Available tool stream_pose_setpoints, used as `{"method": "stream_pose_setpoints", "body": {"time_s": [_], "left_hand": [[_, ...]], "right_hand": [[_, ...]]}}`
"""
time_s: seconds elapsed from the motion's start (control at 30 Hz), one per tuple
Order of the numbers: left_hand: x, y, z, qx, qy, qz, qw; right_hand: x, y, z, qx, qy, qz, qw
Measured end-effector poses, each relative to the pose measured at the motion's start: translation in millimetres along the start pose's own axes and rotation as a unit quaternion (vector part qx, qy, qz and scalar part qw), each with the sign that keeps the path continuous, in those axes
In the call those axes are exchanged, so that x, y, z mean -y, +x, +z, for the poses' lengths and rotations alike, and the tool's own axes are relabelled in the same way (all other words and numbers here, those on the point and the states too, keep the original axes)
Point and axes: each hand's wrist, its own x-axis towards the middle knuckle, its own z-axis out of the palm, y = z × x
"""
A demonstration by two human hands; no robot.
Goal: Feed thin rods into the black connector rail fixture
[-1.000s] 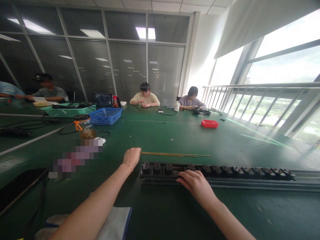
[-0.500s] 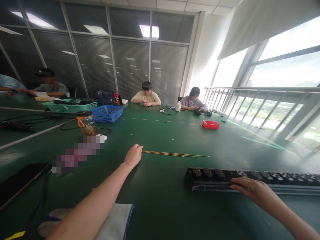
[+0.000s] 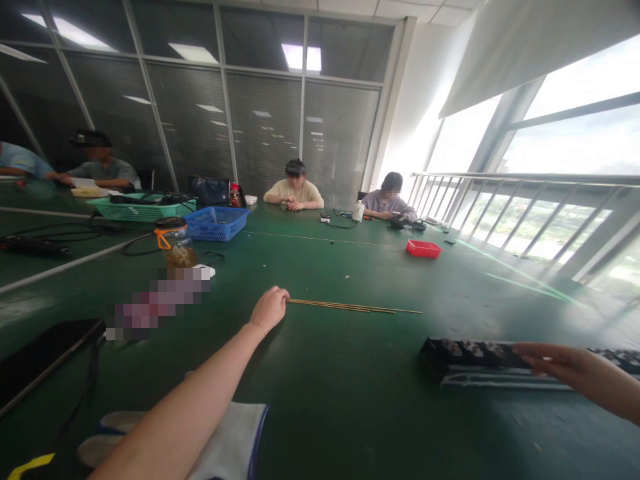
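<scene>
Big green table [image 3: 350,267]. Glass partition w/ blinds [image 3: 260,127] at back. Ceiling light panels [image 3: 300,59] on. Large windows [image 3: 575,140] at right, railing [image 3: 525,200], bright daylight, raised blind [image 3: 525,40].

Your right hand [image 3: 565,369] is smeared by motion, so you cannot tell whether its fingers close on the black socket strip [image 3: 480,357], whose far end runs off the right edge. Your left hand [image 3: 269,308] hides the near tips of the brass rods [image 3: 350,307] (its grip cannot be judged). A pixelated patch [image 3: 159,301] on the surface masks something.

Blue basket [image 3: 217,223], green basket [image 3: 141,211], red tray [image 3: 423,249], jar [image 3: 175,243] with possibly tea, 4 seated people
</scene>
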Motion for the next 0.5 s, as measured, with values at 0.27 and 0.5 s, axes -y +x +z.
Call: {"method": "stream_pose_setpoints", "body": {"time_s": [0.27,0.5], "left_hand": [[-6.1,-1.9,-4.6,0.012,-0.002,-0.006,1.0],[-8.4,-2.4,-6.5,0.016,0.02,0.001,1.0]], "right_hand": [[188.1,91.4,83.6,-0.005,-0.243,-0.118,0.963],[274.9,152.1,193.0,0.071,-0.301,-0.152,0.939]]}}
